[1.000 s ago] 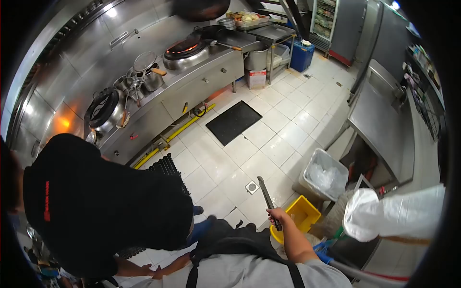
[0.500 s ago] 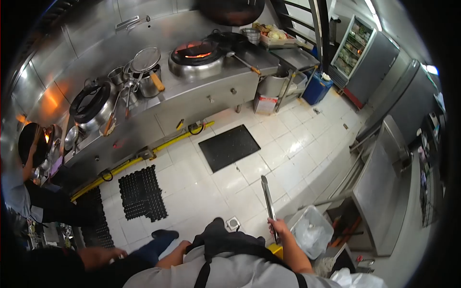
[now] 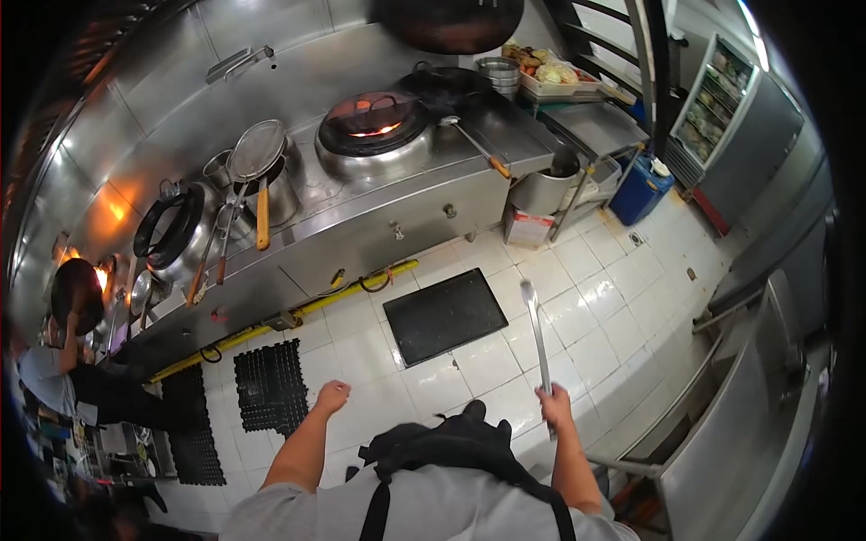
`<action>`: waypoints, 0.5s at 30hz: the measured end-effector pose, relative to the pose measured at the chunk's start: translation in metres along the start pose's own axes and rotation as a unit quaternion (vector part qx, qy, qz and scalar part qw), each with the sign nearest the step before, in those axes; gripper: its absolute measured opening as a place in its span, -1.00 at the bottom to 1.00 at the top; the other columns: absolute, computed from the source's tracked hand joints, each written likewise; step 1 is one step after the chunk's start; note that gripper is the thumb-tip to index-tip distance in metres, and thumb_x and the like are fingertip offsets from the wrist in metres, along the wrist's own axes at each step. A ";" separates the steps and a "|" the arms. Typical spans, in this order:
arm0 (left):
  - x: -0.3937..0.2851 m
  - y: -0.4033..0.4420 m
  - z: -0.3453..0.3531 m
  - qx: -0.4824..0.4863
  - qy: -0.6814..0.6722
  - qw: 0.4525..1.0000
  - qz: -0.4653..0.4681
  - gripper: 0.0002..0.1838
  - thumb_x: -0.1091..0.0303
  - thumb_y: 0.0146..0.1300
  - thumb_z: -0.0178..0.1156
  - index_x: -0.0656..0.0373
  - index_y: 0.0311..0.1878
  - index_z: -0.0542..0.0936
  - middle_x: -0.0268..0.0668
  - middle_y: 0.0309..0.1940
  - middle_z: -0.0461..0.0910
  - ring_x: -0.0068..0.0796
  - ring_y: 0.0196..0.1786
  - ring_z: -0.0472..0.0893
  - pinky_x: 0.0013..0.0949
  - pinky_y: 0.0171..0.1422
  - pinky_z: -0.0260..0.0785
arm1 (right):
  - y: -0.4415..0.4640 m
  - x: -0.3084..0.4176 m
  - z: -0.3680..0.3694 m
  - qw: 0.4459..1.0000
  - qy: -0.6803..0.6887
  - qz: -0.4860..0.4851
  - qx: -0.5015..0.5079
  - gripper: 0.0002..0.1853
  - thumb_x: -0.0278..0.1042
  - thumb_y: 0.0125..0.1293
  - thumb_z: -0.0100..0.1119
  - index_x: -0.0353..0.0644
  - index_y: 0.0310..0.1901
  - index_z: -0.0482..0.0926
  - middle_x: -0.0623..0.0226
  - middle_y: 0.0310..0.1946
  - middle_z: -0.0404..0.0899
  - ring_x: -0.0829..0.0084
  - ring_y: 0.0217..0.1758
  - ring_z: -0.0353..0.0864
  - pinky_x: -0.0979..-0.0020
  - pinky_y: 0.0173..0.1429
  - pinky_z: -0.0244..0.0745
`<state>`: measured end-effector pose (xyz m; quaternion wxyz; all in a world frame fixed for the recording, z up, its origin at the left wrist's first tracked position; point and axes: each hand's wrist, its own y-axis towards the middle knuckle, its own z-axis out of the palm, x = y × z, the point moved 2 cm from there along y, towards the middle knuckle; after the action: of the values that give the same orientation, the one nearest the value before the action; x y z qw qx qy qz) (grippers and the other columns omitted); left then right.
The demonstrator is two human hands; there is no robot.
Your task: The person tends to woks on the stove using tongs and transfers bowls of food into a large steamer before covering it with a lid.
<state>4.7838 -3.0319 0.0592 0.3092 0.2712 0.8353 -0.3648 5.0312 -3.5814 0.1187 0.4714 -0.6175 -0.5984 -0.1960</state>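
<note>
My right hand (image 3: 555,410) is wrapped round the lower end of a pair of long metal tongs (image 3: 538,335). They point forward over the floor, and their arms look close together. Out in front of my body on the left, my left hand (image 3: 333,397) has its fingers curled in, and nothing shows in it. A black floor mat with holes (image 3: 271,386) lies beyond and left of that hand. Further ahead is a flat black mat (image 3: 446,316) on the white tiles.
Along the far wall runs a steel range (image 3: 361,234) with a lit wok burner (image 3: 374,126), a round strainer (image 3: 257,151) and a ladle (image 3: 478,147). A yellow pipe (image 3: 311,307) follows its base. At left another person (image 3: 54,374) works by flames. A steel counter (image 3: 740,397) stands right.
My left hand has come forward from beside my apron. The view has shifted toward the range, and the tongs have swung slightly. A nearby person's arm at lower left has left view.
</note>
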 end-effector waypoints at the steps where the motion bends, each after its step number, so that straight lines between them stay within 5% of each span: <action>1: 0.011 -0.004 0.014 0.025 0.043 0.999 0.018 -0.65 0.10 0.15 0.14 0.25 -0.38 0.63 -0.21 -0.54 0.63 -0.39 -0.46 0.62 -0.33 -0.29 0.46 | 0.029 0.039 -0.012 1.000 -0.016 -0.022 0.011 -0.76 -0.22 0.18 0.21 -0.25 -0.33 0.49 0.35 -0.69 0.39 0.52 -0.77 0.36 0.41 -0.73 0.29; 2: 0.016 -0.003 0.026 0.049 0.084 0.994 0.040 -0.62 0.06 0.16 0.12 0.24 -0.42 0.63 -0.22 -0.56 0.63 -0.38 -0.47 0.62 -0.31 -0.29 0.46 | 0.052 0.083 -0.022 0.999 -0.017 -0.035 0.007 -0.73 -0.21 0.16 0.23 -0.26 -0.34 0.49 0.34 -0.70 0.39 0.52 -0.76 0.37 0.41 -0.71 0.29; 5: 0.038 -0.030 0.071 0.119 0.112 0.979 -0.119 -0.58 0.03 0.18 0.07 0.22 -0.52 0.62 -0.22 -0.59 0.62 -0.36 -0.49 0.62 -0.28 -0.33 0.45 | 0.154 0.153 -0.040 0.972 -0.110 -0.204 -0.032 -0.68 -0.17 0.13 0.27 -0.30 -0.34 0.50 0.29 -0.69 0.43 0.47 -0.70 0.40 0.37 -0.60 0.31; 7: 0.079 -0.034 0.097 0.280 0.250 0.923 0.080 -0.56 0.00 0.25 -0.01 0.22 -0.35 0.61 -0.23 -0.50 0.63 -0.35 -0.46 0.62 -0.25 -0.39 0.45 | 0.196 0.222 -0.049 0.961 -0.139 -0.238 -0.025 -0.62 -0.14 0.12 0.28 -0.33 -0.23 0.52 0.22 -0.58 0.50 0.43 -0.52 0.46 0.35 -0.39 0.39; 8: 0.073 -0.042 0.104 0.284 0.191 0.935 -0.088 -0.56 -0.01 0.29 -0.08 0.21 -0.18 0.56 -0.22 -0.45 0.63 -0.31 -0.44 0.61 -0.25 -0.40 0.44 | 0.223 0.246 -0.051 0.960 -0.159 -0.228 -0.018 -0.60 -0.13 0.11 0.30 -0.33 -0.19 0.53 0.19 -0.51 0.54 0.40 -0.46 0.48 0.36 -0.32 0.42; 9: 0.056 -0.048 0.110 0.281 0.182 0.938 -0.089 -0.56 -0.01 0.29 -0.08 0.21 -0.18 0.56 -0.22 -0.45 0.63 -0.31 -0.44 0.61 -0.25 -0.40 0.44 | 0.248 0.269 -0.052 0.950 -0.174 -0.256 -0.026 -0.59 -0.13 0.10 0.31 -0.33 -0.20 0.53 0.18 -0.51 0.55 0.39 -0.46 0.49 0.35 -0.31 0.43; 11: 0.042 -0.047 0.109 0.140 -0.020 0.914 -0.381 -0.57 0.01 0.30 -0.08 0.22 -0.19 0.56 -0.18 -0.44 0.62 -0.29 -0.43 0.61 -0.27 -0.42 0.43 | 0.284 0.320 -0.054 0.936 -0.187 -0.297 -0.020 -0.59 -0.13 0.09 0.31 -0.33 -0.20 0.53 0.17 -0.51 0.55 0.36 -0.48 0.48 0.33 -0.31 0.42; 15: 0.041 0.013 0.111 0.081 -0.157 0.885 -0.431 -0.59 0.03 0.28 -0.02 0.23 -0.26 0.57 -0.17 -0.42 0.62 -0.30 -0.47 0.59 -0.31 -0.44 0.42 | 0.338 0.406 -0.050 0.911 -0.218 -0.350 -0.015 -0.57 -0.06 0.07 0.29 -0.29 -0.22 0.52 -0.06 -0.42 0.57 0.01 -0.31 0.58 0.20 -0.22 0.45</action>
<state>4.8003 -3.1012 -0.0362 0.2257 -0.1523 0.7776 -0.5668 5.4431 -3.3426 0.3526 0.2209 -0.4029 -0.8609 -0.2183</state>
